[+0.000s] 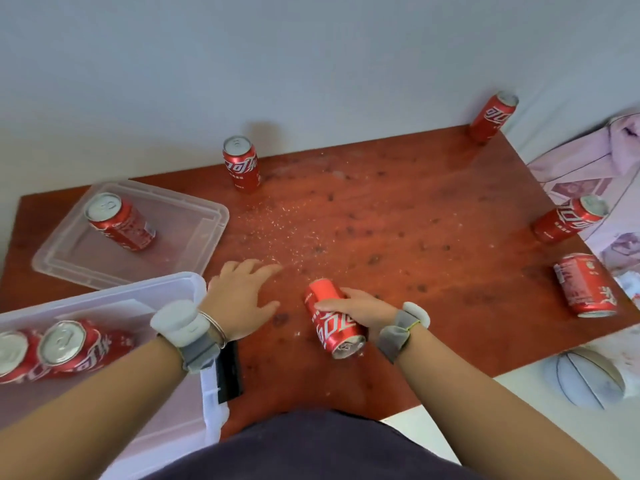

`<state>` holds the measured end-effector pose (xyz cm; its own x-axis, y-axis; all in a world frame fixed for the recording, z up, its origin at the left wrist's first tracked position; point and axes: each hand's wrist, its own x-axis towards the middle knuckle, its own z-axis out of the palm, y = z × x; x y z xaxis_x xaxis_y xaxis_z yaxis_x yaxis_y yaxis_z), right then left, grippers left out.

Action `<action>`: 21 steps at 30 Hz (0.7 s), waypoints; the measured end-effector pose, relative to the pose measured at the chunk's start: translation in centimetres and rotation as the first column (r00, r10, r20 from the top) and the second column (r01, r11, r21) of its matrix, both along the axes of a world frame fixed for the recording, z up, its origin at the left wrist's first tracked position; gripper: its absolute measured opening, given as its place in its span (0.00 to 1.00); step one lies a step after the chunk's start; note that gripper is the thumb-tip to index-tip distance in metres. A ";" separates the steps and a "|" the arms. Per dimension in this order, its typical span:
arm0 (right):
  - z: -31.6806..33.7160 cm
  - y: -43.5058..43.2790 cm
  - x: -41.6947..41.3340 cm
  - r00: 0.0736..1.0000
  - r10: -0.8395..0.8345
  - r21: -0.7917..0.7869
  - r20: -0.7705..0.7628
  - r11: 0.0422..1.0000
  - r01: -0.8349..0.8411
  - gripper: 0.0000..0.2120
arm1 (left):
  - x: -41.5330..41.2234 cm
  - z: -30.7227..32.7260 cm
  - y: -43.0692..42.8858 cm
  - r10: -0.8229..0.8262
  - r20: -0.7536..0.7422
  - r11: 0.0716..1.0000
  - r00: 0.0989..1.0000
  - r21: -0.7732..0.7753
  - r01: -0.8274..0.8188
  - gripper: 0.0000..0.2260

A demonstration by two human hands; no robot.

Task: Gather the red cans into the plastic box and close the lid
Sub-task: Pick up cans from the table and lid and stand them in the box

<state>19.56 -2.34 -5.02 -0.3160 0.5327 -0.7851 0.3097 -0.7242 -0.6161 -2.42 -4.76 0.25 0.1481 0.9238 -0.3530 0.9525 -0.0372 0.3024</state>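
My right hand [360, 308] grips a red can [334, 320] tilted over the middle front of the brown table. My left hand [242, 292] rests flat on the table, fingers apart, holding nothing, beside the clear plastic box [194, 284] at the near left. Two red cans [74, 348] lie inside the box. The clear lid [207, 220] lies on the table behind the box with one red can [119, 221] standing on it. Other red cans stand at the back middle [241, 164], the far right corner [493, 116] and the right edge [568, 220], and one lies at the near right [585, 284].
The table [398, 220] butts against a white wall at the back. Pinkish cloth and paper [588, 161] lie off the right edge. A pale ball [581, 377] sits on the floor at the near right. A black object [228, 372] rests beside the box.
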 end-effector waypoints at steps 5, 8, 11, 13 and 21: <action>2.7 6.7 -0.1 0.985 0.148 0.146 0.083 0.976 -0.159 0.35 | -0.2 1.8 9.2 0.268 0.055 0.952 0.962 0.138 -0.273 0.38; 5.2 9.5 0.0 0.673 0.407 0.314 0.618 0.656 -0.686 0.46 | -1.1 1.6 16.3 0.455 0.119 0.846 0.883 0.251 -0.470 0.37; 7.1 11.2 0.2 0.546 0.396 0.349 0.738 0.469 -0.811 0.41 | -1.8 0.0 23.0 0.637 0.174 0.736 0.750 0.152 -0.660 0.43; 7.7 11.5 0.1 0.549 0.385 0.371 0.742 0.448 -0.814 0.36 | -3.0 -0.8 25.2 0.675 0.009 0.734 0.738 0.100 -0.672 0.47; 7.5 11.2 1.4 0.669 0.298 0.477 0.681 0.513 -0.714 0.28 | -2.7 -3.4 24.3 0.611 0.123 0.743 0.782 0.252 -0.620 0.31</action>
